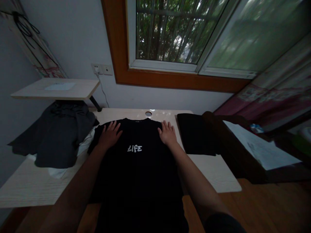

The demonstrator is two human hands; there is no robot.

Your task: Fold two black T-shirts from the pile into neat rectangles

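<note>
A black T-shirt (138, 171) is spread over the light wooden desk, its collar toward the wall and white lettering on its chest. My left hand (110, 134) rests flat on the shirt's left shoulder area, fingers stretched. On the opposite shoulder lies my right hand (167, 132), palm down with its fingers apart. The lower part of the shirt reaches the desk's front edge, where it blends with dark cloth close to me.
A heap of dark grey clothes (55, 136) with white fabric under it sits on the left, below a small raised shelf (55, 88). Folded black cloth (196, 134) lies on the right. Behind the desk (218, 174) are a wall socket (102, 69) and a window.
</note>
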